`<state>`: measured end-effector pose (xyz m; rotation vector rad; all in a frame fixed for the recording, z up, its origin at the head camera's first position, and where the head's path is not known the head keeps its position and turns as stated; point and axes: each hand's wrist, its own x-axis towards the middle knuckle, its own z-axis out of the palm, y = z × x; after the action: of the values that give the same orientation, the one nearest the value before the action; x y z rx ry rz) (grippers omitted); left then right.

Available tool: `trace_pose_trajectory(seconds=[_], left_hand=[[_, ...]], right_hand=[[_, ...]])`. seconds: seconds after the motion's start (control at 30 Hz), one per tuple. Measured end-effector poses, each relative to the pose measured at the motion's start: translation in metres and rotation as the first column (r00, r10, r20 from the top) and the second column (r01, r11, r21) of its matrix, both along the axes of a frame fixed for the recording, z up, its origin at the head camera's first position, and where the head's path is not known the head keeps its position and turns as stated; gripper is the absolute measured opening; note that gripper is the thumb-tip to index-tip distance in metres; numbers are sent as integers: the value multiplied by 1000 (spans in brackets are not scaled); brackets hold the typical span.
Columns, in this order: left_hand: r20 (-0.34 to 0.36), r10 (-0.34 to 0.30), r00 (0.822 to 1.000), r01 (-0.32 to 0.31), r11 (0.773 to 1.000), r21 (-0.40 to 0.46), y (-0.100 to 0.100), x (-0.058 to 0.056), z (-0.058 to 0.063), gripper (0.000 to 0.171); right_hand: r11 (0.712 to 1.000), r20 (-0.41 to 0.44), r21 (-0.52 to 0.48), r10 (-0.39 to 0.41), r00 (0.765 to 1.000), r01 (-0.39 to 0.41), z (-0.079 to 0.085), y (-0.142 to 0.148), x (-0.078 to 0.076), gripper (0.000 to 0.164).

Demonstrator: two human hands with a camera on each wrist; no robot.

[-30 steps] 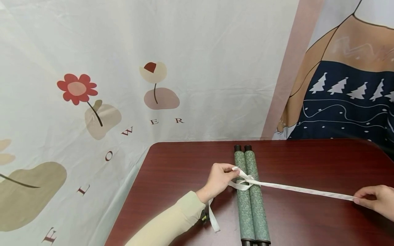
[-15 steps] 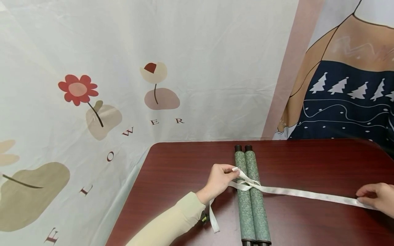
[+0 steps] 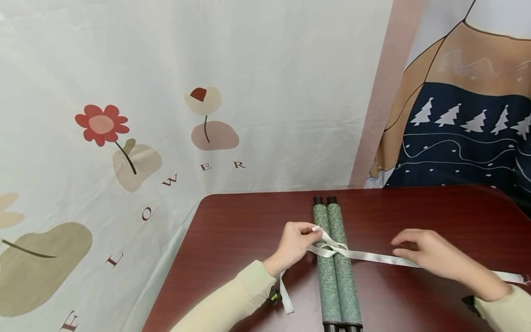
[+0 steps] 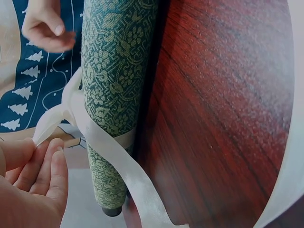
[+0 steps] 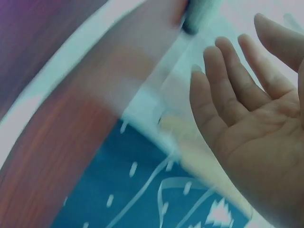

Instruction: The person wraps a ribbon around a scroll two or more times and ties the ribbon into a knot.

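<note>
Two green patterned scrolls (image 3: 338, 276) with dark end knobs lie side by side on the table. A white ribbon (image 3: 373, 257) wraps round them, knotted with a loop near the middle. My left hand (image 3: 293, 244) pinches a short piece of the ribbon between thumb and fingertips, left of the knot; the left wrist view shows this pinch close up. My right hand (image 3: 435, 256) is over the ribbon's long tail at right, fingers apart and loosely bent, holding nothing. In the right wrist view the right palm (image 5: 266, 142) faces the camera with its fingers extended.
The reddish-brown table (image 3: 249, 207) runs back to a printed cloth backdrop (image 3: 282, 92). Another ribbon end (image 3: 286, 295) hangs down beside my left wrist. The long tail's tip (image 3: 514, 277) lies at the right table side.
My right hand let go of the long ribbon tail and moved left toward the scrolls. The tail, earlier taut, now lies slack. My left hand keeps its pinch in nearly the same place.
</note>
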<state>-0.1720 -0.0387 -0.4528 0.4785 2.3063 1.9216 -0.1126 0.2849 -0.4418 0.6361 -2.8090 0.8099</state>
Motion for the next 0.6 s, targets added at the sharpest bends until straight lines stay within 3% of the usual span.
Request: trace_pose_trajectory(seconds=[0.2, 0.4, 0.6], left_hand=[[-18, -2, 1000, 2, 1000, -11, 1, 3, 0, 8], [-42, -7, 999, 6, 1000, -26, 1, 5, 1, 10], [-89, -7, 996, -1, 996, -85, 1, 7, 1, 10]], right_hand=[[995, -36, -26, 99, 994, -100, -15, -54, -10, 17], [999, 11, 16, 44, 999, -44, -20, -79, -13, 20], [999, 83, 32, 19, 996, -22, -23, -88, -17, 13]])
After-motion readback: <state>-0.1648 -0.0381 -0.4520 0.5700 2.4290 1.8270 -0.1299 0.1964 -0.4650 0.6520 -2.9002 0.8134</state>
